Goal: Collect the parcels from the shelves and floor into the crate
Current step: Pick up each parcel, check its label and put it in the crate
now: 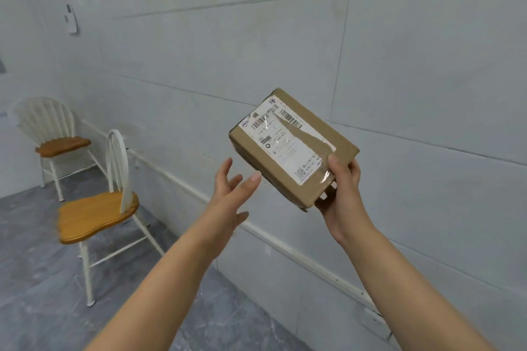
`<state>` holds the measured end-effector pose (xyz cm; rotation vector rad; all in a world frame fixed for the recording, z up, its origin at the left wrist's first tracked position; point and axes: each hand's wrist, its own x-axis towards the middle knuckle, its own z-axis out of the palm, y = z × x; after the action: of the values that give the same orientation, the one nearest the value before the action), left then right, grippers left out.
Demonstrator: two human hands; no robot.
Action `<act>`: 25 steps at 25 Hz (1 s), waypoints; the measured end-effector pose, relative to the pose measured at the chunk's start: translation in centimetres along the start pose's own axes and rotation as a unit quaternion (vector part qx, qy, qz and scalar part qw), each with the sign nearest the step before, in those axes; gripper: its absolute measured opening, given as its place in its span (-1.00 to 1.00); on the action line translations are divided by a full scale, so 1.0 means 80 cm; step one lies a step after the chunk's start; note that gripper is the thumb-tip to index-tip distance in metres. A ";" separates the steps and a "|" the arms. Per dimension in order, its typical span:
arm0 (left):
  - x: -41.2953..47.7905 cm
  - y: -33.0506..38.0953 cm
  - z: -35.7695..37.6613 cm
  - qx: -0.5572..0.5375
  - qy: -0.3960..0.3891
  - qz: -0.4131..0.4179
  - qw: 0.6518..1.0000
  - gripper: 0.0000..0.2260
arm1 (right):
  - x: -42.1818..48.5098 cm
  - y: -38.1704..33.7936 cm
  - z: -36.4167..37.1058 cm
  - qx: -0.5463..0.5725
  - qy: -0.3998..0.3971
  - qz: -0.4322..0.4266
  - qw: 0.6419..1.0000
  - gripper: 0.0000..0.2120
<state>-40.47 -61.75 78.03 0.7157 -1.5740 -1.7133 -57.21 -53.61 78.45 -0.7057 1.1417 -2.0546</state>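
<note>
Cardboard parcel (293,145) gripped at corner by right hand (340,191); left hand (231,191) spread, apart.

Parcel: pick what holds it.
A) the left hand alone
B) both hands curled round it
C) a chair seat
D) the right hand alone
D: the right hand grips the parcel at its lower corner, thumb on the labelled face, while the left hand is open with straight fingers, not curled round it.
</note>
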 end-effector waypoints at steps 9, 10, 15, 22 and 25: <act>0.006 -0.002 0.078 -0.095 -0.145 0.114 0.978 -0.35 | -0.079 -0.006 -0.025 -0.025 0.077 -0.059 0.995 -0.25; 0.005 -0.002 0.081 -0.101 -0.156 0.117 0.976 -0.36 | -0.086 -0.014 -0.034 -0.028 0.095 -0.064 0.993 -0.25; -0.015 -0.003 0.118 -0.111 -0.271 0.083 0.952 -0.41 | -0.146 -0.068 -0.077 -0.127 0.153 -0.126 0.972 -0.30; -0.118 -0.008 0.257 -0.107 -0.435 0.067 0.891 -0.41 | -0.291 -0.118 -0.151 -0.210 0.225 -0.205 0.929 -0.33; -0.176 -0.008 0.320 -0.108 -0.491 0.065 0.862 -0.39 | -0.364 -0.145 -0.184 -0.203 0.290 -0.237 0.905 -0.30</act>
<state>-52.11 -34.98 79.49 -0.4902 -1.9215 -2.2452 -53.00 -19.22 77.86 -0.6180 1.9309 -2.5645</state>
